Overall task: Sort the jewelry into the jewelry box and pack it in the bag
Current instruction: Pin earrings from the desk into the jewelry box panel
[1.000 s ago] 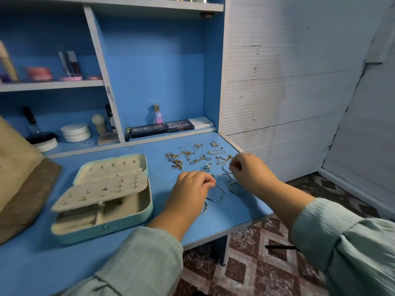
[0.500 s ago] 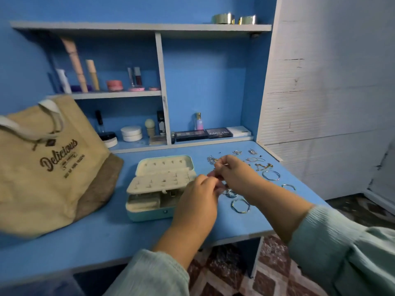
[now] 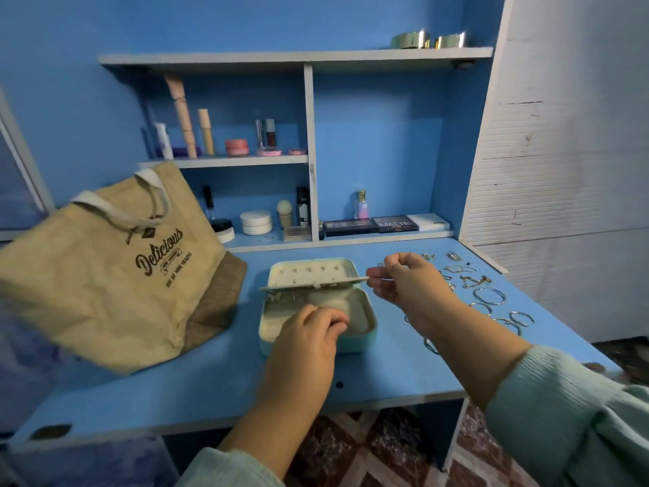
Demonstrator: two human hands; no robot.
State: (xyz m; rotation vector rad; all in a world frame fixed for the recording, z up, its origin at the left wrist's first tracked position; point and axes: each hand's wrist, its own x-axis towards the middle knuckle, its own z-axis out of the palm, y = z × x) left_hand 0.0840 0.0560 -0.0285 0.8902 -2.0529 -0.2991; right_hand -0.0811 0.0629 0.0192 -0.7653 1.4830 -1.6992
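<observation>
The mint jewelry box [image 3: 355, 346] lies open in the middle of the blue desk. My right hand [image 3: 407, 286] pinches the right edge of its cream inner panel [image 3: 312, 283] and holds it raised and level above the lower tray. My left hand [image 3: 309, 333] reaches into the lower tray with its fingers curled downward; whether they hold anything is hidden. Loose jewelry [image 3: 474, 281], gold chains and silver hoops [image 3: 489, 296], lies scattered on the desk to the right of the box. The tan tote bag [image 3: 105, 275] printed "Delicious" stands to the left.
Shelves behind the desk [image 3: 404, 377] carry cosmetics: tubes, jars, a perfume bottle and palettes [image 3: 370, 224]. A white slatted wall closes off the right side. The desk's front edge runs just below my forearms, with tiled floor beneath.
My view swung left and pulled back, bringing the bag into sight. Both hands left the jewelry pile; my right hand now lifts the box's inner panel and my left hand dips into the tray.
</observation>
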